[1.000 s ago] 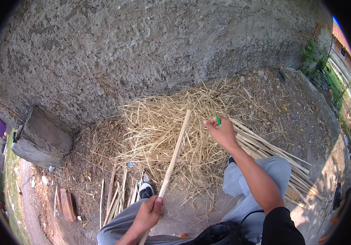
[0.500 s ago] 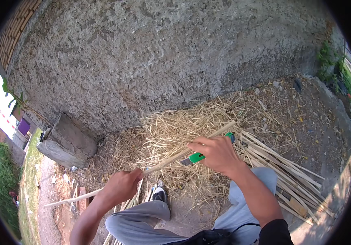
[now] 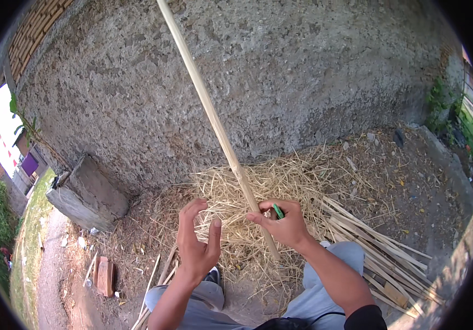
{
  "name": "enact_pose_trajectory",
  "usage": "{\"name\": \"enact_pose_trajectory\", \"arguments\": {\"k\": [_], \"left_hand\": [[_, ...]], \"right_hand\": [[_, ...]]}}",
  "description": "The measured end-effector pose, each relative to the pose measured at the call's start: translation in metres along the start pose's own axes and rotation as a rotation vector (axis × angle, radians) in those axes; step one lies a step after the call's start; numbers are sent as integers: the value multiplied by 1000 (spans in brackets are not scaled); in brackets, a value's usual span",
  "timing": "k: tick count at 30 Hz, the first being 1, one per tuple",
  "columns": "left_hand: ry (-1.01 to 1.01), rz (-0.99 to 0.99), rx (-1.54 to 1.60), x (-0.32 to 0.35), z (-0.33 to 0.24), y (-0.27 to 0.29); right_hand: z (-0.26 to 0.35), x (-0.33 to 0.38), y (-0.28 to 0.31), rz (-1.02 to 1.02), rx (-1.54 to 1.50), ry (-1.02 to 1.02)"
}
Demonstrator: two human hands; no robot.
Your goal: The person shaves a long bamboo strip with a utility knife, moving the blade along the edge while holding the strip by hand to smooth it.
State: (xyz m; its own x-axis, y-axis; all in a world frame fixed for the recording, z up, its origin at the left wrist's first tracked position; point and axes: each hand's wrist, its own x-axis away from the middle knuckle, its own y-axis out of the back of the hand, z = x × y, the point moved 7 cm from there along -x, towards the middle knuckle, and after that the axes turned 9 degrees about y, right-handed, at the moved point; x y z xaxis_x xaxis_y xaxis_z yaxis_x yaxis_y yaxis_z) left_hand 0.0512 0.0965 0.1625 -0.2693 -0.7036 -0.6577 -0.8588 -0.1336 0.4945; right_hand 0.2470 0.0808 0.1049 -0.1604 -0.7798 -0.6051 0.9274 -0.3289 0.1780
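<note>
A long pale bamboo strip (image 3: 210,110) slants up from my right hand (image 3: 285,223), across the wall behind it. My right hand is closed around its lower part, with the short lower end sticking out below. In the same hand sits a green-handled cutter (image 3: 278,211), mostly covered by my fingers; its blade cannot be seen. My left hand (image 3: 197,242) is raised to the left of the strip. Its fingers and thumb are spread, and nothing is in it. Below the strip lies a heap of pale shavings (image 3: 275,179).
A bundle of bamboo strips (image 3: 379,253) lies by my right leg, more strips (image 3: 151,286) by my left. A rough grey wall (image 3: 280,77) rises behind the shavings. At left are a concrete block (image 3: 90,198) and a reddish brick (image 3: 105,276).
The bamboo strip has swung from lying low across both hands to pointing steeply upward. My left hand has let go of it and opened. The cutter has turned within my right hand.
</note>
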Motion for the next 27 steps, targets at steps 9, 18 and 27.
{"name": "enact_pose_trajectory", "arguments": {"k": [9, 18, 27], "left_hand": [[679, 594, 770, 115, 75, -107], [840, 371, 633, 157, 70, -70], [501, 348, 151, 166, 82, -48]], "right_hand": [[-29, 13, -34, -145, 65, -64], [-66, 10, -22, -195, -487, -442], [-87, -1, 22, -313, -320, -587]]}}
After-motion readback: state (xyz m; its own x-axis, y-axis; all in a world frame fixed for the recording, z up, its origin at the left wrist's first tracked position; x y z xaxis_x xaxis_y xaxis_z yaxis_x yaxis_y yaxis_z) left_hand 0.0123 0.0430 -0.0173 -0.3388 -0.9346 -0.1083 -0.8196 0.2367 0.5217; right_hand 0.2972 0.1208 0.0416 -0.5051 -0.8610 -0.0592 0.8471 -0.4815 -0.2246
